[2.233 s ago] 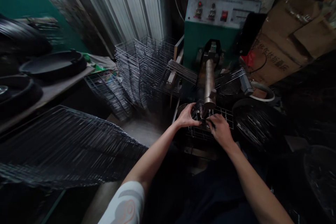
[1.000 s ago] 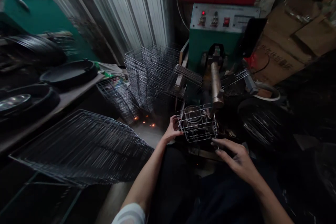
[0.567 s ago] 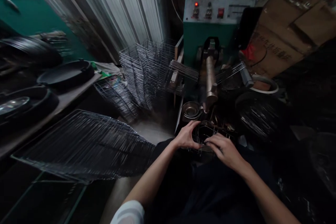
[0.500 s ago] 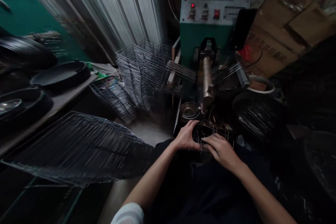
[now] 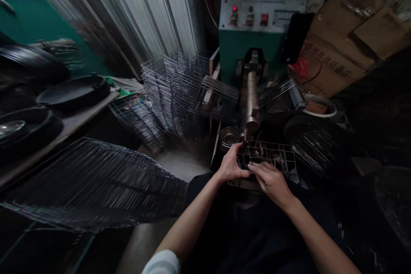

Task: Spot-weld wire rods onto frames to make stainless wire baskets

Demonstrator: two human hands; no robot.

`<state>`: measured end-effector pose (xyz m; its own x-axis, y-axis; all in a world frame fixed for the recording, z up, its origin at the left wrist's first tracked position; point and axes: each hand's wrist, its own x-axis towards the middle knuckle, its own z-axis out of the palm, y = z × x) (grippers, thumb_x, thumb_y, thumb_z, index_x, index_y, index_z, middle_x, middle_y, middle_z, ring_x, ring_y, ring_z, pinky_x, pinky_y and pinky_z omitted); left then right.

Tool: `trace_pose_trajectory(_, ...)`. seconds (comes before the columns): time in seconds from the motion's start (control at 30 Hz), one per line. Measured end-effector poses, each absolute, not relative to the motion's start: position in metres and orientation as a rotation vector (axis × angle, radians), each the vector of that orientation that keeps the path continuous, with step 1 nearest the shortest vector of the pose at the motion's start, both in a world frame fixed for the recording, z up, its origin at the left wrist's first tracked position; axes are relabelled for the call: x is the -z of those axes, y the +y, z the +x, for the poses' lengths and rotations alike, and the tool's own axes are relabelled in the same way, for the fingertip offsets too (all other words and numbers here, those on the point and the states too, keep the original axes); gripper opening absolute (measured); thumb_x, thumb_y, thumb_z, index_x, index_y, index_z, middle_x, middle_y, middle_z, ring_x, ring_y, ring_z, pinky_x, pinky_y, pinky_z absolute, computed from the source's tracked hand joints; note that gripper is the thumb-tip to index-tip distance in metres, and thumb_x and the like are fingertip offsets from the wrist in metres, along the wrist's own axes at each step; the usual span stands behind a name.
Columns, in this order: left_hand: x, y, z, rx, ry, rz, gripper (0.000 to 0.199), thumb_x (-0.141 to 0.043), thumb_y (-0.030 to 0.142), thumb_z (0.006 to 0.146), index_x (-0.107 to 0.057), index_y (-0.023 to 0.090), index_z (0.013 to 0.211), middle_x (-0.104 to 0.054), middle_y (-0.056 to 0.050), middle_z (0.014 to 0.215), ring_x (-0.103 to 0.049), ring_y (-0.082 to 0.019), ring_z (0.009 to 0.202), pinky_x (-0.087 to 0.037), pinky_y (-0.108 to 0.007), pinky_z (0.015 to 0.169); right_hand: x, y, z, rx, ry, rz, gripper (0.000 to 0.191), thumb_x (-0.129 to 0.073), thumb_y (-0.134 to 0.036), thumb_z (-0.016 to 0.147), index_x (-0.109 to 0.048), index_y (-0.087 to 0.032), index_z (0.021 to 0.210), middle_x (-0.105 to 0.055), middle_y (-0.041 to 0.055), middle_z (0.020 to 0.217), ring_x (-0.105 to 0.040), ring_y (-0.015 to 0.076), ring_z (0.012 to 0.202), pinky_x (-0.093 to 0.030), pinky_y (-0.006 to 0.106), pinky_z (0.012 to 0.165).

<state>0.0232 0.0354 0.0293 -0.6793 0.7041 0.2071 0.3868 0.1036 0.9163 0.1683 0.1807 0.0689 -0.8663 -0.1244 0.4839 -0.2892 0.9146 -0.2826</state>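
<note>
Both hands are at a wire grid panel [image 5: 287, 149] below the electrode arm [image 5: 252, 98] of a green spot welder [image 5: 233, 43]. My left hand [image 5: 231, 165] grips the panel's left part, its thumb and fingers curved around the wires close under the electrode tip. Fingers bent together, my right hand [image 5: 269, 177] is closed on the near edge of the panel, just right of my left thumb. What exactly lies between the right fingertips is partly hidden. A small metal dish [image 5: 230, 136] sits left of the electrode.
Stacked wire grids [image 5: 167, 90] stand behind on the left. A large pile of wire panels [image 5: 96, 180] lies at near left. Black pans [image 5: 73, 92] rest on a bench. A round container with loose wires [image 5: 314, 145] and cardboard [image 5: 334, 55] are on the right.
The wire grid panel now shows spread flatter and farther right under the electrode. My left hand has shifted slightly right; my right hand stays nearly in place.
</note>
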Motion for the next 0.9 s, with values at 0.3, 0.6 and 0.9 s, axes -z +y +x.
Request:
trace_pose_trajectory(0.3,-0.022,0.038,0.010,-1.644,2.043,1.043,0.103,-0.088,0.032,0.050,-0.040,0.025,0.142,-0.049,-0.011,0.142,-0.053,-0.032,0.127,-0.055,-0.042,0.095,-0.078,0.185,0.152,-0.556,-2.614,0.329,0.032,-0.049,-0.008,0.097,-0.066,-0.019,0.122,-0.073,0.0089,0.116,-0.069,0.0241,0.104,-0.057,0.042,0.091)
trace_pose_trajectory(0.6,-0.022,0.042,0.003,-1.671,2.034,1.028,0.101,-0.088,0.030,0.049,-0.043,0.024,0.140,-0.052,-0.011,0.138,-0.056,-0.032,0.124,-0.055,-0.042,0.094,-0.081,0.188,0.144,-0.592,-2.617,0.342,0.034,-0.050,-0.008,0.097,-0.067,-0.021,0.123,-0.074,0.0083,0.115,-0.069,0.0247,0.103,-0.056,0.043,0.091)
trace_pose_trajectory(0.9,-0.025,0.043,0.000,-1.644,2.162,1.093,0.097,-0.087,0.033,0.053,-0.044,0.021,0.139,-0.055,-0.012,0.136,-0.057,-0.033,0.123,-0.049,-0.050,0.104,-0.079,0.191,0.137,-0.691,-2.568,0.300,0.032,-0.051,-0.010,0.097,-0.069,-0.025,0.120,-0.074,0.0067,0.112,-0.070,0.0235,0.104,-0.056,0.042,0.091)
